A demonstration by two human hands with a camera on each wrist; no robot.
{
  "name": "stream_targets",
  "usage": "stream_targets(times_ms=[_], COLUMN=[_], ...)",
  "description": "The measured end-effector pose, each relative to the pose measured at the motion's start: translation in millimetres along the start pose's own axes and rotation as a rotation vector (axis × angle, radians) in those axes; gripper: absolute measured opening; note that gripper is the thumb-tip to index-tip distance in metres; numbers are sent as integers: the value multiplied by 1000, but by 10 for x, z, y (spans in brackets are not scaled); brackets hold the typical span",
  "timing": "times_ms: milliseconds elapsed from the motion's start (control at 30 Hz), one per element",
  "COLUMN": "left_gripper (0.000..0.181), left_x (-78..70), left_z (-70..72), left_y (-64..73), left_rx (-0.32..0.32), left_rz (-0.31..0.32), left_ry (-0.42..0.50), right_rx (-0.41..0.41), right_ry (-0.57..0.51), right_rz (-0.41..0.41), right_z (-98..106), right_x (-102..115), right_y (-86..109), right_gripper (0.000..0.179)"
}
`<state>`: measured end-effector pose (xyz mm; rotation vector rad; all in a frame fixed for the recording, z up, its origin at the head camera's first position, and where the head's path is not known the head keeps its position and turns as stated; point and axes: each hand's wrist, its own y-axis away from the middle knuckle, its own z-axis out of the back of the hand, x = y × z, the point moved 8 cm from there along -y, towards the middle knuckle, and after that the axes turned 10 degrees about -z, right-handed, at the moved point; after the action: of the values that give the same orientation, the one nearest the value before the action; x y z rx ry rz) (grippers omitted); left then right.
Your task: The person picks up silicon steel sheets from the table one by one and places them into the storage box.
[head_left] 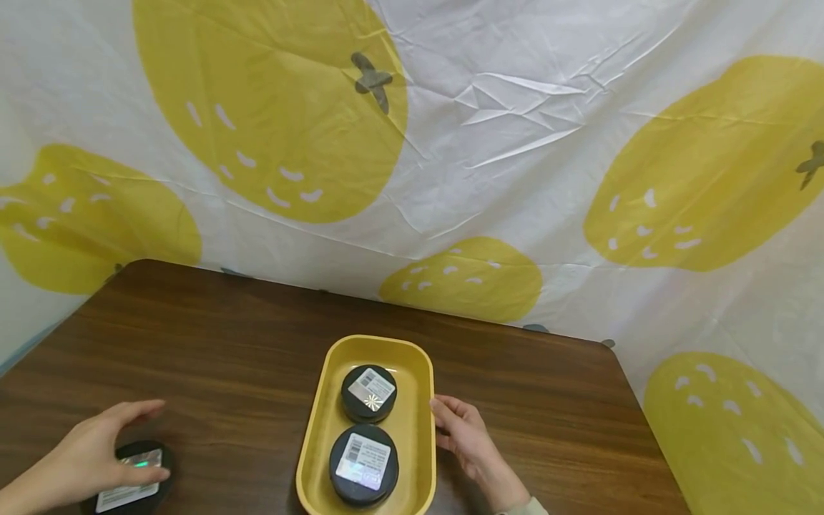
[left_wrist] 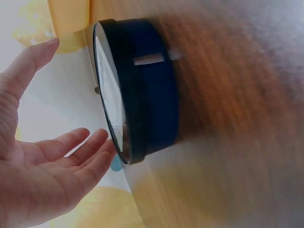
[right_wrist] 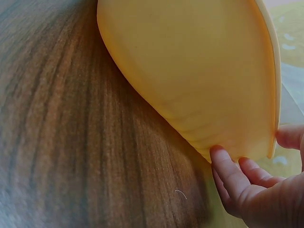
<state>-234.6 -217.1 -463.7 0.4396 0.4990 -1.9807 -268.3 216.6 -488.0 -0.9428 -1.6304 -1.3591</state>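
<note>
In the head view a yellow tray (head_left: 416, 443) with rounded corners stands on the brown table. Two round black containers (head_left: 365, 465) with white labels on top sit in it, one behind the other. My right hand (head_left: 468, 438) holds the tray's right side, thumb at the rim and fingertips against the outer wall (right_wrist: 190, 71). Over at the lower left, my left hand (head_left: 86, 458) is spread above a third round black container (head_left: 131, 497) with a label on its lid. In the left wrist view thumb and fingers stand apart, the fingertips close to the lid's edge.
The dark wood-grain table (head_left: 219, 343) reaches back to a white cloth (head_left: 502, 179) printed with big yellow lemons, hanging behind it. Table surface lies between the left hand and the tray.
</note>
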Motion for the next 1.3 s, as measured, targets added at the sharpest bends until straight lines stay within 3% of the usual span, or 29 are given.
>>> stream_targets(times_ms=[233,567,1300], left_gripper=[82,80,82], left_x=[-23,-18,73], left_z=[17,11,-59], left_y=[40,69,159], left_rx=[-37,11,42], left_rz=[-13,28,60], left_ry=[-5,6,-29], right_rx=[3,7,-2], right_ry=[-4,10,4], right_rz=[3,8,5], right_z=[0,-14,-6], right_x=[17,26,10], right_y=[-7,11,8], right_gripper=[49,48,49])
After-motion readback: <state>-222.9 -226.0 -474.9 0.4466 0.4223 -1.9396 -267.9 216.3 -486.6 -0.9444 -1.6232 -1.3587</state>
